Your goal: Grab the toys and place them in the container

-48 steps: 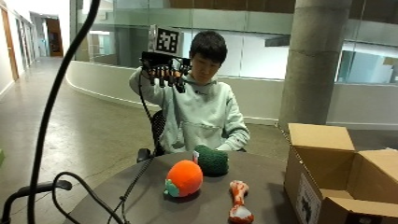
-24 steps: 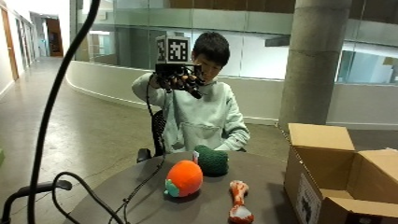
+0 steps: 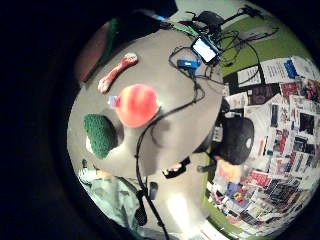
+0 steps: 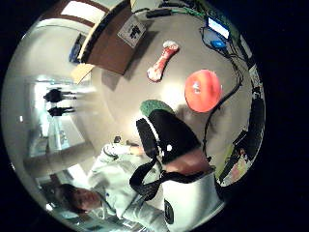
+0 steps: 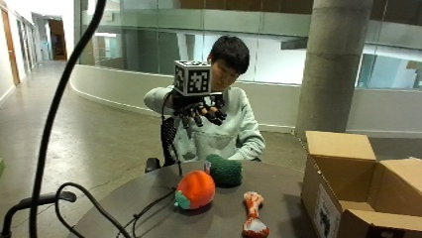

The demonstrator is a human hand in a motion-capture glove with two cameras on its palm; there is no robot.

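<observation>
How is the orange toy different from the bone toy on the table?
The orange toy is round and plump; the bone toy is long and thin. The orange toy is bright orange with a bit of teal at its base, while the bone toy is pale with reddish ends. Both lie on the round table, untouched, and neither is in the cardboard box yet.
</observation>
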